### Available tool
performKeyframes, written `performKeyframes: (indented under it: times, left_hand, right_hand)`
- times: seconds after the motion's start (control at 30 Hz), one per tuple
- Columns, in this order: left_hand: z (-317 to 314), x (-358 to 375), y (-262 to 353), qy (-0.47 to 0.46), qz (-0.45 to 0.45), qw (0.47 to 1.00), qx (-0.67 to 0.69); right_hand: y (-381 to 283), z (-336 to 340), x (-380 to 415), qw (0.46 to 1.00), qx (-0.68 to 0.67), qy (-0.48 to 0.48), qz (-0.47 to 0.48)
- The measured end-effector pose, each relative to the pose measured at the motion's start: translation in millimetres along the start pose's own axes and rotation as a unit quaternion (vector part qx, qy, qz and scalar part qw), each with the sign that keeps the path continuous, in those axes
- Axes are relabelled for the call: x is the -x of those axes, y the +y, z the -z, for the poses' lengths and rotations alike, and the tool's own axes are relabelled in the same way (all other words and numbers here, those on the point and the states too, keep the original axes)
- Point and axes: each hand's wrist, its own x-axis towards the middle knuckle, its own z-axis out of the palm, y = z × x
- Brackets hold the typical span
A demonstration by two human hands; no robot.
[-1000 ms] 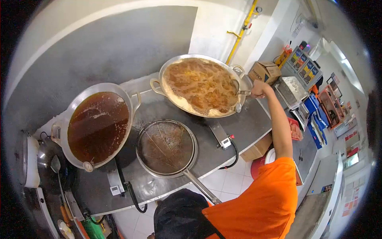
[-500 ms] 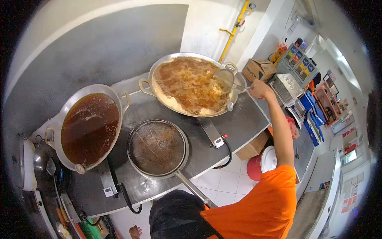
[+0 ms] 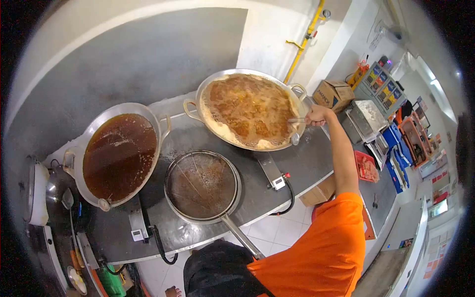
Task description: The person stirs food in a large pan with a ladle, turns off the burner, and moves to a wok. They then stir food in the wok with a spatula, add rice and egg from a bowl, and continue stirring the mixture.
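Note:
My right hand (image 3: 318,116) is closed round the handle of a strainer (image 3: 297,120) at the right rim of a large wok (image 3: 192,110). The strainer's head is hidden in the bubbling brown oil and pale foam. My left hand (image 3: 172,292) hangs low at the bottom edge, mostly cut off, so its fingers cannot be made out. A second wok (image 3: 74,171) with dark, still oil stands at the left. Between the two, a round mesh strainer (image 3: 200,185) with a long metal handle lies nearer the front.
A red basket (image 3: 363,166) with pale pink pieces is at the right, near scissors (image 3: 375,200). A cardboard box (image 3: 334,95) and a metal tray of white powder (image 3: 368,116) stand behind. Gas hoses hang along the front edge of the counter (image 3: 292,166).
The strainer's head has gone down into the oil, out of sight. The view has shifted, so the woks sit further right. More of the red basket shows; less of my left hand does.

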Motion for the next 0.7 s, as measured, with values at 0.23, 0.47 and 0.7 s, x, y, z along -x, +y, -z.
performKeyframes:
  times: [0.23, 0.47, 0.7]
  left_hand:
    - [-4, 3, -35, -0.117, 0.104, 0.970, 0.185]
    - [-33, 15, -1, 0.071, 0.004, 0.997, -0.038]
    - [-48, 39, -3, 0.108, -0.047, 0.985, -0.128]
  right_hand:
    - [8, -16, -44, 0.994, -0.105, -0.019, 0.024]
    - [14, -15, -73, 0.991, -0.107, -0.076, 0.024]
    - [-1, -20, -65, 0.974, -0.199, -0.105, 0.032]
